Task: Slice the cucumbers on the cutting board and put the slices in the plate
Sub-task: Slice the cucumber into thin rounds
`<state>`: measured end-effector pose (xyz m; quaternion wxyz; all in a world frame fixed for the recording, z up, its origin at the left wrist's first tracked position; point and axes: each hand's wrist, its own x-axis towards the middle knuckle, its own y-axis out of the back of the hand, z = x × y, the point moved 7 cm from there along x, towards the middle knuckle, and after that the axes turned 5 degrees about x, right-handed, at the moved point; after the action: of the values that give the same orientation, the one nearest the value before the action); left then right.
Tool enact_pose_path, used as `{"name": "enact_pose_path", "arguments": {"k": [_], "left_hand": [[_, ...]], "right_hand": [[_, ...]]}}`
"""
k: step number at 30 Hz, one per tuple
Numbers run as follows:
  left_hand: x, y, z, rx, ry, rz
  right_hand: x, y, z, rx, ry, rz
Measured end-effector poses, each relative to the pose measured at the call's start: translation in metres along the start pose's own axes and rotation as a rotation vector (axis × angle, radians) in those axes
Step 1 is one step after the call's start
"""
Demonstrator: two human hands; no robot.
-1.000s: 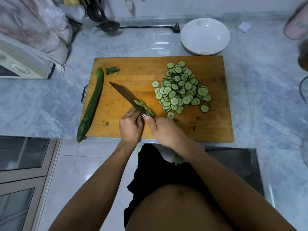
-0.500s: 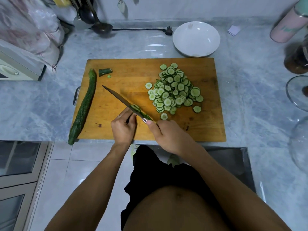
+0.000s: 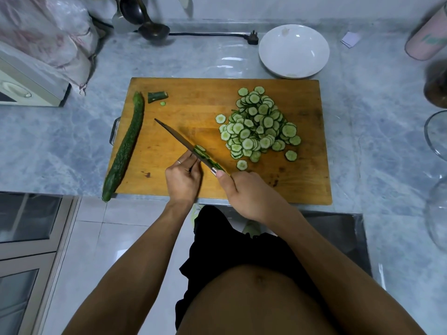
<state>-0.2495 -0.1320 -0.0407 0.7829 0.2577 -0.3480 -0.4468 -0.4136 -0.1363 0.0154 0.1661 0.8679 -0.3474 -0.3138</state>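
Note:
A wooden cutting board (image 3: pixel 193 105) lies on the marble counter. My right hand (image 3: pixel 249 192) grips the handle of a knife (image 3: pixel 176 137), whose blade runs diagonally across the board's near middle. A short row of fresh slices (image 3: pixel 205 154) leans on the blade's right side. My left hand (image 3: pixel 183 180) sits with curled fingers against the blade's left side, over a cucumber stub that is hidden beneath them. A big pile of slices (image 3: pixel 258 124) covers the board's right half. One whole cucumber (image 3: pixel 125 146) lies along the left edge. The white plate (image 3: pixel 294 50) stands empty behind the board.
A cut-off cucumber end (image 3: pixel 157 96) lies at the board's far left corner. A ladle (image 3: pixel 152 30) and a power plug (image 3: pixel 252 38) sit by the wall, an appliance (image 3: pixel 26 85) at the left, and a pink bottle (image 3: pixel 428 37) and glassware (image 3: pixel 435 139) at the right.
The view has shifted a little. Both hands and the knife keep nearly the same spot on the board, with the row of slices still beside the blade.

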Motion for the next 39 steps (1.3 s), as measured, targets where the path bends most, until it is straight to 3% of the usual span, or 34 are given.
{"name": "enact_pose_path", "arguments": {"k": [6,21,29,39], "left_hand": [[0.001,-0.001,-0.002,0.060,-0.028,-0.030],[0.001,-0.002,0.001,0.127,-0.066,-0.035],[-0.003,-0.003,-0.005,0.091,0.020,0.007],[0.016,0.009,-0.011,0.120,0.110,-0.073]], "right_hand": [[0.009,-0.002,0.003,0.008,-0.043,-0.043],[0.038,-0.014,0.013,-0.010,-0.070,0.023],[0.034,-0.005,0.007,-0.041,0.005,0.094],[0.020,0.037,0.040,0.432,-0.138,0.079]]}}
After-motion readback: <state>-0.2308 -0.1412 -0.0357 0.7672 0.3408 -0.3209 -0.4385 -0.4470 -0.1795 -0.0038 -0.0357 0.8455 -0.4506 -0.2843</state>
